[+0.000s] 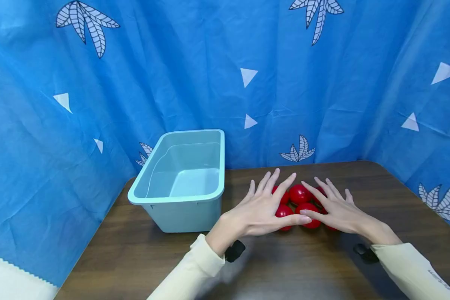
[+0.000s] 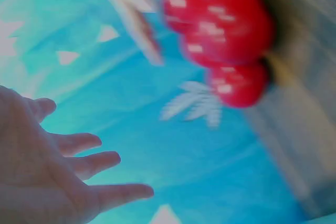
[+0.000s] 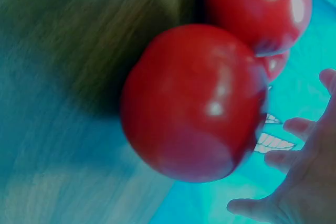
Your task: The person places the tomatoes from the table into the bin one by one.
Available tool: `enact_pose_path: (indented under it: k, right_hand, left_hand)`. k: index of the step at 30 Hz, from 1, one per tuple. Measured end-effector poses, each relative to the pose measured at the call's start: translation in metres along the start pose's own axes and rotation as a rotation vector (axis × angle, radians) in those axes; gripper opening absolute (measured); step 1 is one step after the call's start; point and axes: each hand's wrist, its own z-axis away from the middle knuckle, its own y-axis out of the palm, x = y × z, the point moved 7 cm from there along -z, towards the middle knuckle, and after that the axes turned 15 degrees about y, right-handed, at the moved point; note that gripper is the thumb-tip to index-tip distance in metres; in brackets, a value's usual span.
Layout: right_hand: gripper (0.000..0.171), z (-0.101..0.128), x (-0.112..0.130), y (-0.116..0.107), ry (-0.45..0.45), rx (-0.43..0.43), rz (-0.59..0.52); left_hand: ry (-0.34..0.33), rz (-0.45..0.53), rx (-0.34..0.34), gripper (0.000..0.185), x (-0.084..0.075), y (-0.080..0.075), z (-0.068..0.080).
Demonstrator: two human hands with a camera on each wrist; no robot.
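A dark brown wooden table [image 1: 142,254] stood against a blue patterned fabric backdrop [image 1: 172,62]. A light blue rectangular plastic bin [image 1: 180,183] sat left of the cluster of glossy red balls [image 1: 299,194]. The left hand [image 1: 264,210] and right hand [image 1: 335,210], fingers spread, cupped the cluster, partly hiding it. The wrist views showed the balls close but blurred.

- Head cam sits above and behind both hands, looking forward and down, far enough back to catch the left hand [image 1: 260,210], right hand [image 1: 337,210] and the cluster of glossy red balls [image 1: 299,194] between them.
- Left wrist cam is close behind its palm [image 2: 37,177], pretty blurry, with the same balls [image 2: 220,24] beyond the fingertips.
- Right wrist cam is nearest of all, one ball [image 3: 191,103] filling the frame beside its hand [image 3: 304,182].
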Motion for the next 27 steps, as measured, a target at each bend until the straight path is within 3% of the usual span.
enact_pose_path:
  k: [4,8,11,15,21,27]
  right_hand:
    - [0.093,0.004,0.006,-0.004,-0.03,-0.011,-0.013]
    - [0.092,0.009,0.003,-0.004,-0.044,-0.012,-0.037]
    - [0.094,0.013,-0.005,-0.006,-0.037,-0.022,-0.044]
    - [0.097,0.015,-0.017,-0.008,-0.022,-0.022,-0.068]
    - [0.097,0.011,-0.027,-0.01,-0.035,-0.029,-0.108]
    - [0.099,0.011,-0.028,-0.011,-0.076,-0.071,-0.116]
  left_hand:
    - [0.083,0.035,-0.11,0.095,-0.023,-0.039,0.033]
    - [0.11,-0.008,-0.253,0.092,-0.023,-0.083,0.077]
    - [0.075,-0.086,-0.357,0.091,-0.005,-0.116,0.112]
    - [-0.063,-0.141,-0.474,0.089,0.039,-0.145,0.157]
    - [-0.307,-0.093,-0.619,0.088,0.1,-0.15,0.218]
    - [-0.431,0.093,-0.607,0.09,0.139,-0.13,0.247]
